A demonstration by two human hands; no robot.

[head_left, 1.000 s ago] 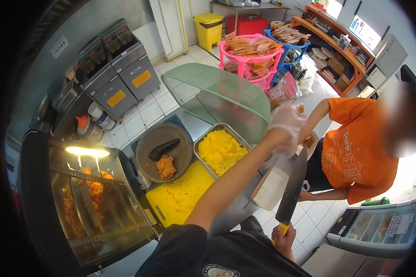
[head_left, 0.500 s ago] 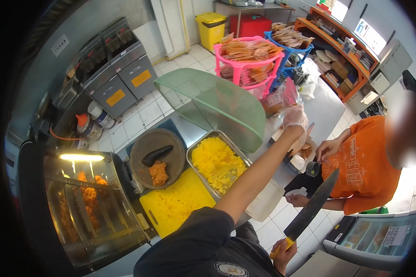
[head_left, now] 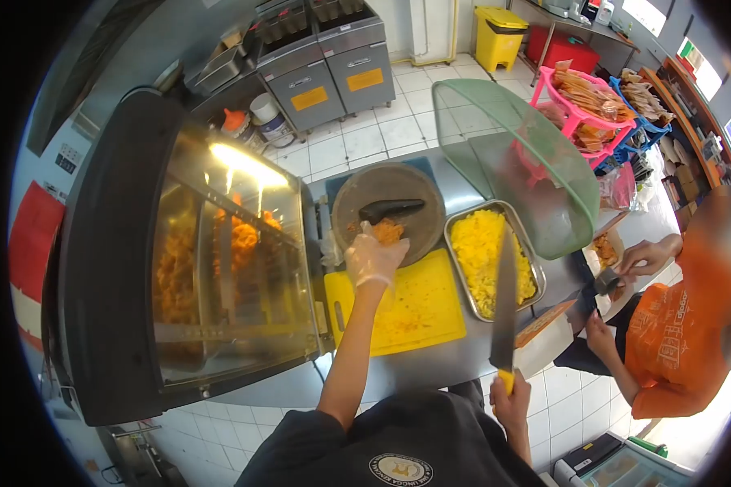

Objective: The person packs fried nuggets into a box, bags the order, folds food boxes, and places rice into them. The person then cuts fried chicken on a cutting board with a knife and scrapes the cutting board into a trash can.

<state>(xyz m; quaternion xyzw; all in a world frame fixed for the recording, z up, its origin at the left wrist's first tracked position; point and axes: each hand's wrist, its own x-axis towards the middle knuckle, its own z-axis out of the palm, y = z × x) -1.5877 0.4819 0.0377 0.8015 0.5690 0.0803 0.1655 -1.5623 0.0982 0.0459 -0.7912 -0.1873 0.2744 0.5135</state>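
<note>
My left hand (head_left: 375, 256), in a clear plastic glove, is at the near edge of a round stone mortar (head_left: 426, 191). Its fingers are closed around a piece of crumbly fried chicken (head_left: 388, 233). A dark pestle (head_left: 391, 210) lies in the mortar just beyond. My right hand (head_left: 510, 399) grips the yellow handle of a large knife (head_left: 505, 300), blade pointing up and away. Below the mortar lies a yellow cutting board (head_left: 414, 312) dotted with crumbs. A metal tray (head_left: 536, 272) of yellow food (head_left: 483, 252) stands between board and knife.
A lit glass warming case (head_left: 235, 268) with fried pieces stands left. A green translucent cover (head_left: 528, 170) tilts behind the tray. On the right, a co-worker in an orange shirt (head_left: 666, 341) holds a dark scoop over a food box. Pink baskets (head_left: 581, 118) hold packets.
My left hand has moved from the co-worker's food box on the right to the fried chicken in the mortar. The view has turned left. The knife stays in my right hand.
</note>
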